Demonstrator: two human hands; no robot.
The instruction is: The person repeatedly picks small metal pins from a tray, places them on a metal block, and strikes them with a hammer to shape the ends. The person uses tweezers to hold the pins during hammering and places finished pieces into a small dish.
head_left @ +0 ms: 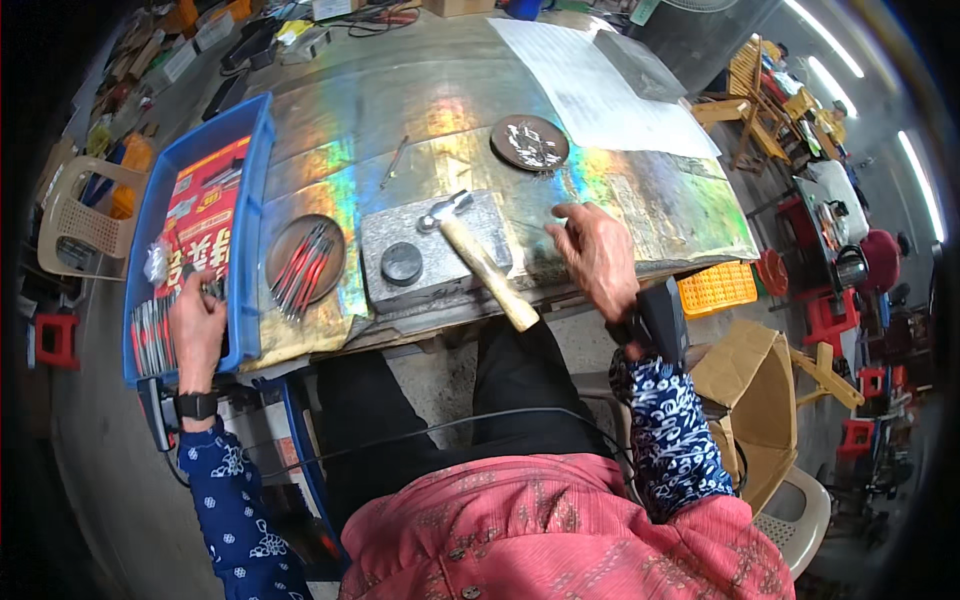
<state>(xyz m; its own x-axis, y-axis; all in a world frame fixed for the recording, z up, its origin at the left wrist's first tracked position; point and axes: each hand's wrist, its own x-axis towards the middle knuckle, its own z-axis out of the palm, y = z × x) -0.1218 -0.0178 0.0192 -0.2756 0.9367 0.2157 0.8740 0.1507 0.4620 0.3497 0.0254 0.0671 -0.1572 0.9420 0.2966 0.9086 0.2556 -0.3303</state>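
My left hand [197, 325] is inside the blue plastic tray [262, 190], its fingers curled in over a row of slender red-and-grey pieces [150, 335]. Whatever its fingertips pinch is too small to make out. My right hand [597, 255] is at the table's front edge, fingers loosely bent and apart, with nothing seen in them. Between the hands, a hammer [480, 260] with a pale wooden handle rests its head on a grey metal block [400, 225]. A black round disc [402, 263] sits on that block. Beside the tray, a round dish [285, 245] holds several slim red-and-black pieces [303, 275].
Farther back is a brown dish [505, 150] of small silvery bits. A thin rod [396, 162] lies on the table [450, 110]. White sheets [590, 95] cover the far right. An open cardboard box [765, 400] and a yellow crate [718, 288] stand at right. A cable crosses my lap.
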